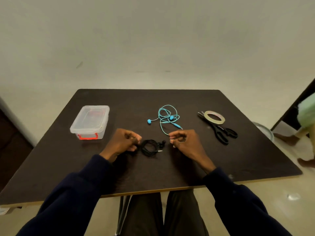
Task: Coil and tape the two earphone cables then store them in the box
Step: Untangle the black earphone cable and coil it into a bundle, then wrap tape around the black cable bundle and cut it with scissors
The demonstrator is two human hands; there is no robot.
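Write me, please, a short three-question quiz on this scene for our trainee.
1. True or false: the tape roll rests on the scissors.
2. Which grips the black earphones? A) left hand B) right hand C) neither
3. What colour are the uncoiled earphones?
Key: 1 true; 2 A; 3 blue.

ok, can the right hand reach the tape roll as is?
Probably yes. The tape roll lies on the scissors' blades, right of and beyond the right hand, with only bare table between them.
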